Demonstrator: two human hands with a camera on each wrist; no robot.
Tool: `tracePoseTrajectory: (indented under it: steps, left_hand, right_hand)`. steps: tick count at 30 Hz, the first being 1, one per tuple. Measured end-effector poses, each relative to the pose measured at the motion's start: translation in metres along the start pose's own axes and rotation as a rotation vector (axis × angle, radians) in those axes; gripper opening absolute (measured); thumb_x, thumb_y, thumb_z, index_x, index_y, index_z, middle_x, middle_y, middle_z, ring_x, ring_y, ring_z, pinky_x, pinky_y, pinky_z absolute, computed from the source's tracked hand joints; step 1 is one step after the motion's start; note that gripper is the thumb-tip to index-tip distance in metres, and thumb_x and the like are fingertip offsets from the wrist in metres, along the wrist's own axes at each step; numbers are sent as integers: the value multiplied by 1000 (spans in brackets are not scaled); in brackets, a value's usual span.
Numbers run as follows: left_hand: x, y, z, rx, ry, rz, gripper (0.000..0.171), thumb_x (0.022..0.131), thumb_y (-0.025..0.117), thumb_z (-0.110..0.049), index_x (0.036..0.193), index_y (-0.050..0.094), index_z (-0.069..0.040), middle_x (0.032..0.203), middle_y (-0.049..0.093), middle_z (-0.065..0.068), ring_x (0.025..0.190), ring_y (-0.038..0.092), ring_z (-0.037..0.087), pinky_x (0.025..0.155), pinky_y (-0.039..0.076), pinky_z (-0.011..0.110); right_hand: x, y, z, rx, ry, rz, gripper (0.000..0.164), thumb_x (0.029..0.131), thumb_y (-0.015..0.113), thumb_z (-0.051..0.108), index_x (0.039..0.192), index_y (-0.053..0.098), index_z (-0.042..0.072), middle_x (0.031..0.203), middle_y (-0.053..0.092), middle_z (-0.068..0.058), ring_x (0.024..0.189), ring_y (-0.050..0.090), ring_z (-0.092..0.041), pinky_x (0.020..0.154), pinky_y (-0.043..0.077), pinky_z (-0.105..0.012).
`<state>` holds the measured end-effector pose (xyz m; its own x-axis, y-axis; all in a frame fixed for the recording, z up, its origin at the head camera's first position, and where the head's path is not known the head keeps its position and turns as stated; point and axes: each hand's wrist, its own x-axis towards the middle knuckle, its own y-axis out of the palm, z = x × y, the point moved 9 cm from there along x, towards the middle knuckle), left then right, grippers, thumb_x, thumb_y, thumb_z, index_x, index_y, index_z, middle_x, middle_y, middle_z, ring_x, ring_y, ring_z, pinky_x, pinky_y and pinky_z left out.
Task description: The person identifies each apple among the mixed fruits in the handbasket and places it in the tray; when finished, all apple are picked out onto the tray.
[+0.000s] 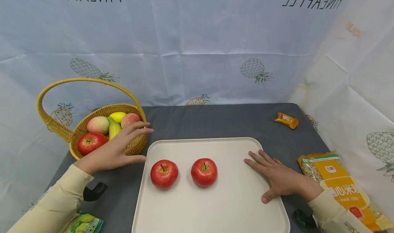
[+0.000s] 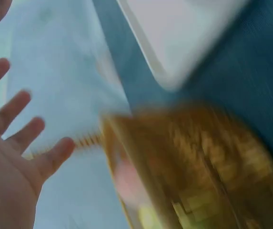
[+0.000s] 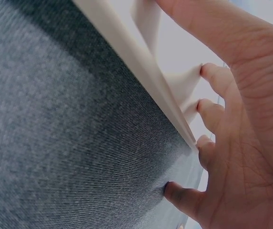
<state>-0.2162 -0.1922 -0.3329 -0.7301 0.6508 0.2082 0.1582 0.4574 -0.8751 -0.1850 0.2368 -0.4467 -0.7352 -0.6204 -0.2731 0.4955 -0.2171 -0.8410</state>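
Two apples sit loose on the tray, left hand spread and empty, right hand splayed across its edge; a push there could roll them.

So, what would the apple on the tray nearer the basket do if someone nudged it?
That apple would probably roll, being round and set on a flat, smooth-looking tray. Its glossy skin suggests it could slip a little when gripped. It looks plump and undented, so it would likely feel stiff rather than squashy.
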Motion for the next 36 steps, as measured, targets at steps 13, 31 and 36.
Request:
tracePoseTrajectory:
  steps: [13, 31, 36]
  left_hand:
    - [-77, -42, 102, 197, -225, -23, 64, 82, 87, -24, 136, 56, -8, 135, 50, 20, 115, 49, 43, 82, 48, 66]
    - [-98, -43, 130, 244, -211, -37, 61, 78, 90, -16, 131, 61, -9, 135, 49, 18, 108, 52, 41, 75, 52, 61]
    - [-97, -43, 132, 272, -195, -30, 66, 72, 94, -16, 129, 62, -7, 133, 50, 20, 104, 56, 42, 73, 54, 58]
  right_hand:
    - [0, 1, 0, -2, -11, -5, 125, 61, 80, 73, 162, 27, 23, 169, 11, -14, 149, 2, -52, 98, 13, -86]
    - [0, 1, -3, 0, -9, -5, 125, 61, 79, 73, 163, 26, 24, 169, 10, -13, 150, 2, -50, 98, 12, -86]
    - [0, 2, -4, 0, -10, -6, 125, 61, 79, 73, 163, 26, 23, 169, 10, -12, 150, 1, -50, 98, 12, -86]
